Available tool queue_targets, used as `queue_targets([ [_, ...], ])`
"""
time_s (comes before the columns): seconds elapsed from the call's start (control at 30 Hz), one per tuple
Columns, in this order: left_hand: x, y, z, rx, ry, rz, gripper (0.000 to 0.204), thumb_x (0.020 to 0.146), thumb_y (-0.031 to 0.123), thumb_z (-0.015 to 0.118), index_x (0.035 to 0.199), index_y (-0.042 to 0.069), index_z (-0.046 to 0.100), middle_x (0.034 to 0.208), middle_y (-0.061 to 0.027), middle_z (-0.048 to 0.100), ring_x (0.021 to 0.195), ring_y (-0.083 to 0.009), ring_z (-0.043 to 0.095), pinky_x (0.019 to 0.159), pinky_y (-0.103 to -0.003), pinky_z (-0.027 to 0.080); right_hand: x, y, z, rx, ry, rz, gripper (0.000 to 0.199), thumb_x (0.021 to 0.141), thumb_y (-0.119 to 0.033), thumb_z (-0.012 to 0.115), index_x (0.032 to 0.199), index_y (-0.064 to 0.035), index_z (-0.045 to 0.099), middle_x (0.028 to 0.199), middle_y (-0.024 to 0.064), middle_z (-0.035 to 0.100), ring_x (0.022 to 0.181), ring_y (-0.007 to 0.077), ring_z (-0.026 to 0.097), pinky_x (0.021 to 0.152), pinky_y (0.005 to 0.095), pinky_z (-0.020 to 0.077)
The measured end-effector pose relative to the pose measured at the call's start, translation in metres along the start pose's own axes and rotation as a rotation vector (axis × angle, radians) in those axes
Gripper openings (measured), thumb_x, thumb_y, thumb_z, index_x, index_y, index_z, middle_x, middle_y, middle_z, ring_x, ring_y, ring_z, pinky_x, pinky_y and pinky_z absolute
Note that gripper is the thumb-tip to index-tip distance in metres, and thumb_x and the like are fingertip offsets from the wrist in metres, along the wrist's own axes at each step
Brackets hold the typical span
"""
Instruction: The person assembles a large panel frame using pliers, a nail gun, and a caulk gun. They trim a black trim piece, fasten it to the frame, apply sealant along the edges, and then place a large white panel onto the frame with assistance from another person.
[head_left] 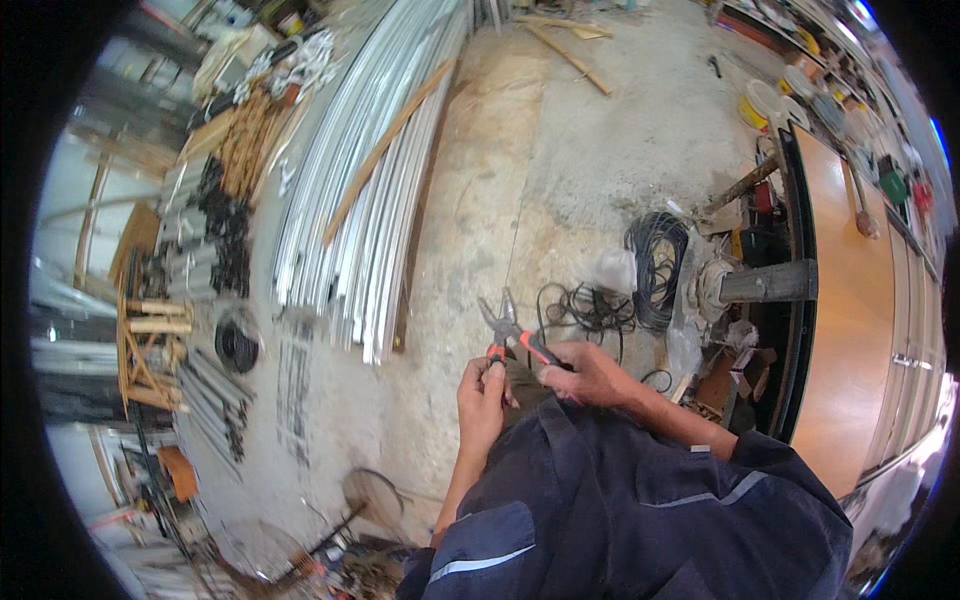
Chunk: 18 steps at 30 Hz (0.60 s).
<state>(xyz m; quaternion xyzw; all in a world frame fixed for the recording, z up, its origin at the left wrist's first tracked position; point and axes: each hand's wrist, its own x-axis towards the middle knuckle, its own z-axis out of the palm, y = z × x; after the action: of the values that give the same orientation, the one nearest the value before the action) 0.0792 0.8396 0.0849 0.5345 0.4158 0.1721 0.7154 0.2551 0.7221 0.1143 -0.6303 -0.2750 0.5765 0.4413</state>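
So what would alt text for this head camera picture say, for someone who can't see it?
Two bare hands, left hand and right hand, hold orange-handled pliers above a dusty concrete floor. Long pale metal strips lie to the left, coiled black cable to the right.

One pair of pliers (508, 330), two hands (480, 400)

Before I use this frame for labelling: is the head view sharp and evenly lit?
Head view: the pliers and both hands, left hand and right hand, are fairly sharp; the metal profiles bend with fisheye distortion; the left rim smears and washes out; black corners vignette the frame.
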Motion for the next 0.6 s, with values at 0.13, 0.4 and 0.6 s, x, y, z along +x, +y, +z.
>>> queue_targets([
  [0.13,0.109,0.042,0.019,-0.06,-0.142,-0.171,0.035,0.109,0.038,0.049,0.105,0.004,0.057,0.065,0.0007,0.049,0.05,-0.0093,0.044,0.046,-0.025,0.039,0.071,-0.032,-0.049,-0.056,0.121,-0.085,0.033,0.095,-0.029,0.067,0.1,0.0026,0.06,0.072,0.0131,0.057,0.068,0.0157,0.056,0.064,0.0376,0.0466],
  [0.4,0.358,0.131,0.134,0.026,-0.556,-0.231,0.034,0.109,0.036,0.049,0.103,0.003,0.058,0.076,-0.0021,0.057,0.066,-0.0117,0.055,0.062,-0.029,0.048,0.19,-0.087,-0.199,0.096,0.487,-0.049,0.029,0.099,-0.027,0.061,0.105,0.0015,0.063,0.069,0.0073,0.06,0.061,0.014,0.056,0.057,0.0349,0.0454],
  [0.6,0.484,0.186,0.259,0.265,-0.901,-0.179,0.033,0.108,0.022,0.051,0.127,-0.004,0.06,0.123,-0.0112,0.066,0.107,-0.0199,0.064,0.097,-0.035,0.05,0.215,-0.139,-0.306,0.433,0.691,-0.002,0.036,0.099,-0.028,0.063,0.116,0.0039,0.066,0.084,0.0109,0.068,0.08,0.0151,0.063,0.074,0.0343,0.0516],
])
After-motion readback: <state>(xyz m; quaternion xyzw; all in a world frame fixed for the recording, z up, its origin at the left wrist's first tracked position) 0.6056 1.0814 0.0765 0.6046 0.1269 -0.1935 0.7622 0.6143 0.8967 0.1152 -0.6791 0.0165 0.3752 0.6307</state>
